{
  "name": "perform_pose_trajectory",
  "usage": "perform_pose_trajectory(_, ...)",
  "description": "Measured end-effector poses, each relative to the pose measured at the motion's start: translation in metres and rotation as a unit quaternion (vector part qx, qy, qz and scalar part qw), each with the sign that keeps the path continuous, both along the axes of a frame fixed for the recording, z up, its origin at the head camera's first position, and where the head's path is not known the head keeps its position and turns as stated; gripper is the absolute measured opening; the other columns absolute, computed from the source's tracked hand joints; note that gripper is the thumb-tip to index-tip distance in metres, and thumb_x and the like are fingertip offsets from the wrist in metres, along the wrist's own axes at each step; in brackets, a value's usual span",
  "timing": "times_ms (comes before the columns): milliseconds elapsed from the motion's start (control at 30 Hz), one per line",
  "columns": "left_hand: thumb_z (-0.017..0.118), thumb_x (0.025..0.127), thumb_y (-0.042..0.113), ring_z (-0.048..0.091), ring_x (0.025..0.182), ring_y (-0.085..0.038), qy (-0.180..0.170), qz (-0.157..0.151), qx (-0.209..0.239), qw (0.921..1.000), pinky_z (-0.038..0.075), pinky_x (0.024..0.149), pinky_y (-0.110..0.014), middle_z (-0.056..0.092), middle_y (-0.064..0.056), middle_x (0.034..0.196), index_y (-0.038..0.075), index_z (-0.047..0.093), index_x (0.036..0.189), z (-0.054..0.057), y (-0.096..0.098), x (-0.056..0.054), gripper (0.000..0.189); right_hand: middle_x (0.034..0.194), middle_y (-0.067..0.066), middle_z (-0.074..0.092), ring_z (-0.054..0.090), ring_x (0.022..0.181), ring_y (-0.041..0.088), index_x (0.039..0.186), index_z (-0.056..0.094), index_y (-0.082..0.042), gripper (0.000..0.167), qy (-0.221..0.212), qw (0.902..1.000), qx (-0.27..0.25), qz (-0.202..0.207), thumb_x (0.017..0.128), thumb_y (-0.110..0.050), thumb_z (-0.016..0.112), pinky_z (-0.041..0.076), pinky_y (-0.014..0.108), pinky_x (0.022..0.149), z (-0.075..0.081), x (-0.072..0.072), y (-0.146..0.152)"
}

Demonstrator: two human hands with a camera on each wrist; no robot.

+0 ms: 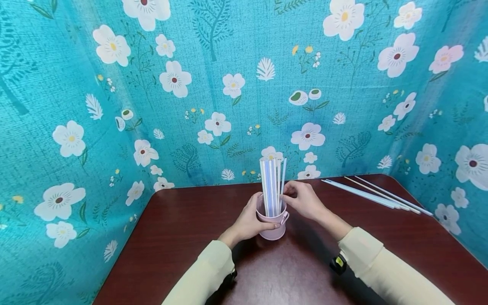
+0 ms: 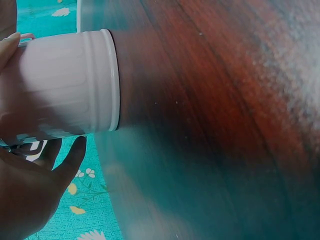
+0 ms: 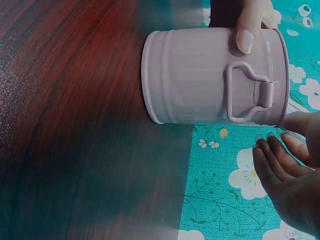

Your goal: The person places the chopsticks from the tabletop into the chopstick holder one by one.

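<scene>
A small pale pink metal bucket (image 1: 272,231) stands on the table, a bundle of thin white and blue sticks (image 1: 270,186) upright inside. My left hand (image 1: 249,219) grips it, thumb across the front and fingers round the left side. At the right of the rim, my right hand (image 1: 303,201) pinches a light blue stick (image 1: 284,173) between thumb and index finger; its lower part is hidden in the bucket. The right wrist view shows the bucket's wire handle (image 3: 230,92) hanging against the side, with the other fingers of that hand loosely bent beside it.
Several loose pale blue and cream sticks (image 1: 366,195) lie slanted on the right of the dark red-brown table (image 1: 183,237). A teal floral cloth (image 1: 244,106) hangs behind and at both sides. Black bands (image 1: 337,263) sit at the wrists.
</scene>
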State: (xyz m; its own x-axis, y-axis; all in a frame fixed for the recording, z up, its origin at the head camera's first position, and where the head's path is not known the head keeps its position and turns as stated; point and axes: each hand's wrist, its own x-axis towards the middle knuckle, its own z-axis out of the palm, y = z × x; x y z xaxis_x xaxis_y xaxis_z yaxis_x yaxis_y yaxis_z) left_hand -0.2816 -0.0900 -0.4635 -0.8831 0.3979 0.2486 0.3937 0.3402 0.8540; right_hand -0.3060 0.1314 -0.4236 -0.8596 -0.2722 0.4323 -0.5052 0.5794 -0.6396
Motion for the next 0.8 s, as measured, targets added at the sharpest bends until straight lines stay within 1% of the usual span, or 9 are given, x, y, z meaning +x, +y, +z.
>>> perform_pose_trajectory(100,0.092,0.075,0.015,0.053,0.129,-0.028,0.002,0.002,-0.009,1.0000,0.041,0.110,-0.051,0.046,-0.011,0.145,0.011,0.034,0.152,0.000,-0.001,0.000,0.097,0.084,0.001,0.072,0.065,0.076,0.013,0.090,0.069,-0.008,0.010,-0.002,1.0000,0.002,0.001,0.089,-0.009,0.079,0.054,0.034,0.071,-0.001,0.000,0.000)
perform_pose_trajectory(233,0.094,0.074,0.024,0.052,0.128,-0.019,0.002,0.001,-0.021,0.9998,0.041,0.110,-0.044,0.047,-0.004,0.144,0.017,0.034,0.151,0.000,-0.001,0.000,0.097,0.083,0.001,0.071,0.065,0.075,0.013,0.091,0.069,-0.008,0.010,-0.008,1.0000,0.002,0.002,0.089,-0.010,0.079,0.053,0.032,0.069,-0.001,-0.001,0.000)
perform_pose_trajectory(300,0.094,0.074,0.027,0.052,0.128,-0.016,0.001,0.000,-0.021,0.9998,0.041,0.110,-0.042,0.047,-0.002,0.144,0.019,0.034,0.151,0.001,-0.002,0.000,0.098,0.084,0.001,0.071,0.065,0.076,0.014,0.092,0.069,-0.008,0.010,-0.010,0.9999,0.003,0.002,0.089,-0.010,0.079,0.054,0.033,0.071,0.000,-0.001,0.001)
perform_pose_trajectory(467,0.094,0.073,0.030,0.053,0.127,-0.016,0.002,0.002,-0.023,0.9997,0.042,0.109,-0.041,0.047,-0.001,0.143,0.020,0.034,0.151,0.001,-0.002,-0.001,0.098,0.088,0.002,0.071,0.067,0.081,0.016,0.096,0.070,-0.006,0.011,-0.017,0.9998,0.006,0.003,0.090,-0.011,0.078,0.054,0.038,0.075,0.003,0.000,0.003)
perform_pose_trajectory(600,0.094,0.074,0.031,0.053,0.127,-0.016,0.001,0.003,-0.023,0.9997,0.042,0.110,-0.042,0.047,-0.001,0.143,0.020,0.034,0.151,0.001,-0.002,-0.001,0.098,0.089,0.002,0.072,0.068,0.082,0.018,0.097,0.070,-0.008,0.010,-0.020,0.9998,0.003,0.000,0.091,-0.013,0.077,0.055,0.038,0.076,0.007,0.002,0.007)
perform_pose_trajectory(667,0.094,0.073,0.031,0.053,0.128,-0.016,0.000,0.003,-0.021,0.9998,0.041,0.110,-0.042,0.047,-0.001,0.144,0.020,0.034,0.151,0.001,-0.002,0.000,0.099,0.089,0.002,0.072,0.068,0.082,0.018,0.097,0.070,-0.010,0.010,-0.019,0.9998,0.003,-0.004,0.092,-0.016,0.077,0.055,0.039,0.076,0.010,0.003,0.009)
perform_pose_trajectory(800,0.095,0.073,0.029,0.053,0.128,-0.018,0.000,0.001,-0.011,0.9999,0.041,0.111,-0.045,0.047,-0.002,0.144,0.021,0.035,0.151,0.002,-0.002,0.001,0.099,0.091,0.003,0.072,0.068,0.084,0.019,0.099,0.070,-0.009,0.011,-0.009,0.9999,0.005,-0.010,0.095,-0.019,0.073,0.056,0.041,0.078,0.015,0.003,0.016)
